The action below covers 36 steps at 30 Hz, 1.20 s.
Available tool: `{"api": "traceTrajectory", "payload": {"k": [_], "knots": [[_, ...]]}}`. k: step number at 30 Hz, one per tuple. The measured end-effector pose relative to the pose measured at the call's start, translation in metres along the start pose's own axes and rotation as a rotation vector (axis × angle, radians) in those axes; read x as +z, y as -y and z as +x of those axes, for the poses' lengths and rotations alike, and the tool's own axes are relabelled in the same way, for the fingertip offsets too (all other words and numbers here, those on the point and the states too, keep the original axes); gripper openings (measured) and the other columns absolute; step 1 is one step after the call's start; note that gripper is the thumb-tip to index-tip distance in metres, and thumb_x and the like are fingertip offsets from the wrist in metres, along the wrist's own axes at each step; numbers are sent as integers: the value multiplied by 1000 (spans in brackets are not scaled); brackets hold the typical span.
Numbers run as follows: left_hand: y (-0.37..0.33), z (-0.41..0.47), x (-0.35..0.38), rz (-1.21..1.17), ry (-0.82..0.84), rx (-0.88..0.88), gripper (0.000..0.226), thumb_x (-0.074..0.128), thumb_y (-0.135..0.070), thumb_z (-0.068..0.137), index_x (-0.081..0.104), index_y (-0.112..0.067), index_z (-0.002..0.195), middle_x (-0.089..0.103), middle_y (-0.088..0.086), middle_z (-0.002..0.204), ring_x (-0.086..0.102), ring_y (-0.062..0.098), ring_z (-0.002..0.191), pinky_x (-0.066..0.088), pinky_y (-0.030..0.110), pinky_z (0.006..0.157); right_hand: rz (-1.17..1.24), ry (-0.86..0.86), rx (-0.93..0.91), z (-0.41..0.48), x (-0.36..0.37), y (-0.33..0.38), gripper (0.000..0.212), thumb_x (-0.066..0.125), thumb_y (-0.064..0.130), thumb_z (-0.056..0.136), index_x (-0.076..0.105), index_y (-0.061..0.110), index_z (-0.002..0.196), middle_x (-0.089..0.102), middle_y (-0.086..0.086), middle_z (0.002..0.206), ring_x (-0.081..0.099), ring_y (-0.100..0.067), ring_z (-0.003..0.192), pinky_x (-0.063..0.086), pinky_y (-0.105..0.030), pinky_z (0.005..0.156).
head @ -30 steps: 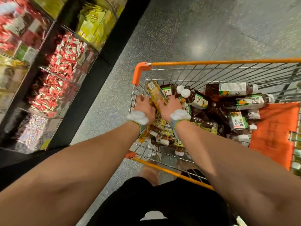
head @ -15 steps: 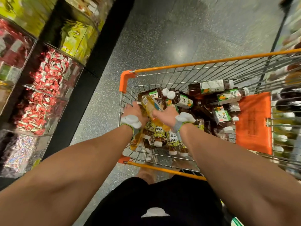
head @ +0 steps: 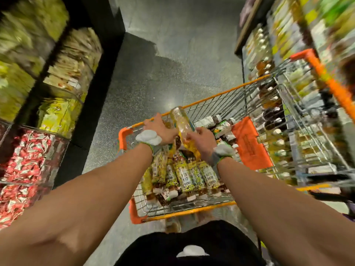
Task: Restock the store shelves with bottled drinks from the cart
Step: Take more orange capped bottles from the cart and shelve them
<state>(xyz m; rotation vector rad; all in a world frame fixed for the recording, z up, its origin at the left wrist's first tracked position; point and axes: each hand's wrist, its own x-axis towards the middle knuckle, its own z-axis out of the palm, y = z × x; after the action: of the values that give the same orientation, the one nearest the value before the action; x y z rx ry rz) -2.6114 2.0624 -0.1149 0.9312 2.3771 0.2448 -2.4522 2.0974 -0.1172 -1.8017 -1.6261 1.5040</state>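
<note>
I see red-wrapped sweets point(head: 25, 160) in left bins point(head: 63, 150) | blurred yellow packets point(head: 57, 116) above them | speckled grey floor point(head: 172, 64) ahead

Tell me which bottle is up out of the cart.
The clear pale-yellow bottle gripped by the right hand, above the cart; the other bottles lie inside it.

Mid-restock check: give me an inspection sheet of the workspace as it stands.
Surface: grey speckled floor.
Job's things: cart holds many bottles lying down; one yellow bottle held above them; drinks shelf at right, blurred.
Clutter: orange flap inside cart.
Grips: right hand holds yellow bottle; left hand beside it, grip unclear.
Cables: nothing seen.
Surroundings: snack shelves at left.
</note>
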Motion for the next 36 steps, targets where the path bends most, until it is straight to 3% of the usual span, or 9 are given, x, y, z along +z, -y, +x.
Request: {"api": "traceTrajectory", "payload": {"k": [4, 7, 11, 14, 17, 23, 29, 32, 36], "knots": [[-54, -12, -15, -287, -47, 22, 65, 80, -48, 72, 52, -11, 117, 56, 18, 113, 59, 38, 103, 51, 45, 94, 35, -84, -105, -17, -40, 18, 63, 60, 49, 57, 68, 0, 96, 67, -19, 88, 56, -23, 79, 51, -46, 72], [-83, -17, -27, -343, 48, 31, 44, 78, -39, 80, 49, -9, 92, 54, 7, 87, 53, 21, 76, 48, 32, 68, 47, -110, -141, -26, -68, 21, 45, 60, 51, 53, 67, 16, 79, 70, -18, 86, 60, -24, 77, 52, -48, 74], [-120, -49, -19, -689, 252, 59, 47, 76, -40, 81, 51, -11, 109, 63, 16, 109, 64, 33, 95, 56, 49, 95, 190, -123, -110, -41, -118, 6, 49, 80, 20, 55, 63, 22, 101, 75, -9, 99, 72, -27, 86, 59, -54, 80], [-147, -79, -5, -932, 414, -15, 45, 72, -39, 89, 56, -7, 116, 65, 17, 117, 67, 32, 91, 60, 46, 79, 139, -202, -115, -55, -153, -8, 57, 83, 18, 52, 66, 18, 106, 74, -14, 97, 71, -26, 82, 60, -47, 77], [-179, -113, 8, -986, 569, -2, 27, 66, -38, 95, 57, -13, 102, 63, 9, 98, 63, 23, 72, 54, 36, 58, 116, -350, -123, -73, -193, -24, 53, 80, 23, 55, 64, 23, 107, 71, -8, 101, 67, -28, 88, 58, -43, 77], [-234, -183, 36, -961, 719, 141, 28, 63, -42, 98, 58, -16, 107, 65, 10, 106, 65, 28, 93, 58, 43, 74, -292, -635, -161, -110, -278, -53, 65, 75, 49, 78, 49, 44, 138, 48, 5, 136, 45, -30, 117, 45, -39, 96], [-274, -244, 51, -947, 891, 285, 29, 60, -43, 98, 67, -22, 117, 68, 7, 116, 64, 20, 93, 55, 34, 70, -512, -759, -219, -166, -347, -64, 78, 64, 20, 84, 36, 46, 152, 51, -13, 131, 63, -38, 101, 50, -40, 86], [-288, -261, 57, -887, 938, 343, 29, 60, -49, 95, 64, -25, 111, 65, 4, 112, 61, 15, 83, 51, 33, 73, -550, -686, -245, -189, -370, -62, 84, 57, 15, 89, 21, 47, 157, 69, -12, 95, 67, -38, 78, 54, -37, 61], [-301, -269, 67, -866, 967, 372, 34, 54, -55, 97, 69, -24, 100, 73, -2, 100, 68, 10, 76, 56, 28, 62, -356, -671, -305, -199, -380, -59, 83, 46, 4, 87, 26, 46, 156, 62, -7, 138, 68, -35, 97, 50, -24, 72]]}}
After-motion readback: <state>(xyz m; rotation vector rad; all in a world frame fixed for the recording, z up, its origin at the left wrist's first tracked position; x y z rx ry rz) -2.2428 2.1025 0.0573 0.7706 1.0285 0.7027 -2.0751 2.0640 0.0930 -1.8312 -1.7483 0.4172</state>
